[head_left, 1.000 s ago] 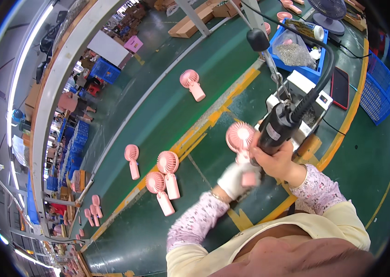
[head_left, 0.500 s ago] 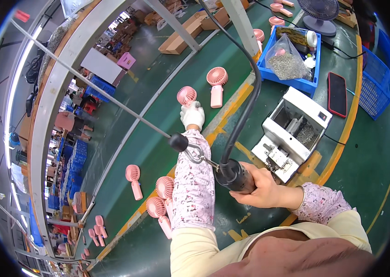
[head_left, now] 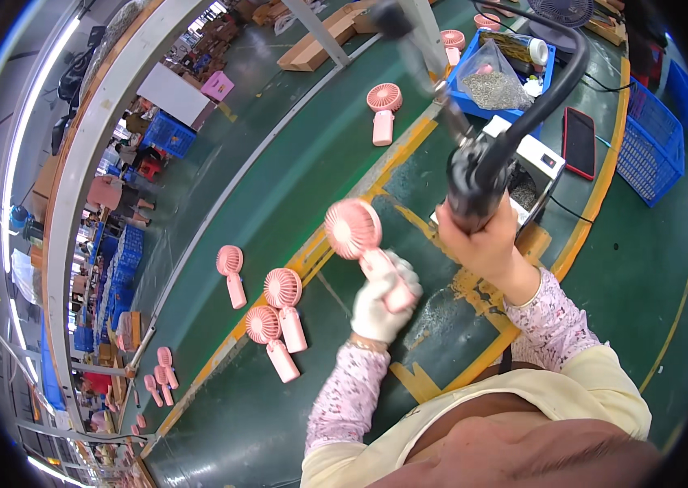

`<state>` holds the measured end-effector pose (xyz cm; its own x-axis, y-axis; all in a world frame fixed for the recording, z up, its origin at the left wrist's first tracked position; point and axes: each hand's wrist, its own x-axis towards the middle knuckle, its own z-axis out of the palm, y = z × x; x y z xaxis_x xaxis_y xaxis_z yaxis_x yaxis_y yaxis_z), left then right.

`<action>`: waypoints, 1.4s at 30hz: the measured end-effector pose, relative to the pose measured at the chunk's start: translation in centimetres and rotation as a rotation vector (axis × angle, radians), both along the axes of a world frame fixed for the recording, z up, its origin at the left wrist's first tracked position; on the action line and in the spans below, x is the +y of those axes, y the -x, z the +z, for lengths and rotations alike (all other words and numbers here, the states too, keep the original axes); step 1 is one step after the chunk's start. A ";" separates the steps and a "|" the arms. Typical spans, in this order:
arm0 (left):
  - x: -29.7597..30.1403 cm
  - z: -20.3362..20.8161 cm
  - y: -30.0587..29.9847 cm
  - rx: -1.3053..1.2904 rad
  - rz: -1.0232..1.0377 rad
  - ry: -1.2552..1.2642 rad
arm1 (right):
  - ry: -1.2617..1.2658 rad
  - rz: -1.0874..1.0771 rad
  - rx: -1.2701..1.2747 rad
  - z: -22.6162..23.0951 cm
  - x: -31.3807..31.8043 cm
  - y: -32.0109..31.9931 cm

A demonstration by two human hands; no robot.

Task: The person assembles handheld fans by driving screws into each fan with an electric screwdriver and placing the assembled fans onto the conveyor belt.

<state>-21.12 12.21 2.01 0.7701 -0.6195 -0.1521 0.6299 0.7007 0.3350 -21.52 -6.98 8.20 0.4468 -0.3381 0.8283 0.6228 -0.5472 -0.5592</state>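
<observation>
My left hand (head_left: 384, 309), in a white glove, is closed round the handle of a pink handheld fan (head_left: 353, 231), its round head tilted up to the left. In my bare right hand (head_left: 486, 244) is a black electric screwdriver (head_left: 471, 183), with a thick cable and a hanging hook at its top; its tip is hidden and it is blurred. Behind it stands a white screw feeder (head_left: 541, 154) with small screws inside, partly covered by the tool. More pink fans (head_left: 283, 288) lie to the left of my left hand.
A blue tray (head_left: 474, 108) at the far right holds a bag of screws (head_left: 490, 85). Beside the feeder lies a red-edged phone (head_left: 579, 143). One pink fan (head_left: 384, 99) rests on the green belt (head_left: 295, 179). A blue basket (head_left: 649, 146) stands beyond the bench's right edge.
My left hand has picked the pink fan off the belt and brought it nearer. My right hand has raised the electric screwdriver up and to the right, swinging its hook and cable.
</observation>
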 end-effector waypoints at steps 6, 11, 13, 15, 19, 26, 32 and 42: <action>-3.2 -1.2 6.0 0.204 -0.018 -0.192 | -0.031 0.054 0.099 0.7 1.0 0.0; -3.7 -1.4 6.3 0.130 0.018 -0.322 | -0.608 0.477 0.326 -1.2 3.2 1.0; -3.9 -1.2 6.2 0.189 0.001 -0.315 | -0.551 0.538 0.280 -1.9 3.5 1.0; -4.1 -1.1 6.2 0.170 -0.015 -0.334 | -0.447 0.584 0.228 -2.1 3.5 1.2; -3.7 -2.7 6.5 -0.269 0.027 -0.623 | -0.585 0.559 0.313 -2.2 4.3 1.4; -3.5 -2.5 7.3 -1.325 0.178 -1.508 | -0.365 0.511 0.289 -4.8 4.7 1.4; -2.9 -1.4 6.8 -1.189 0.055 -1.247 | -0.306 0.827 0.429 -3.3 3.6 1.5; -4.2 0.3 6.2 0.402 0.012 -0.177 | 0.038 0.003 0.020 -0.2 0.0 0.1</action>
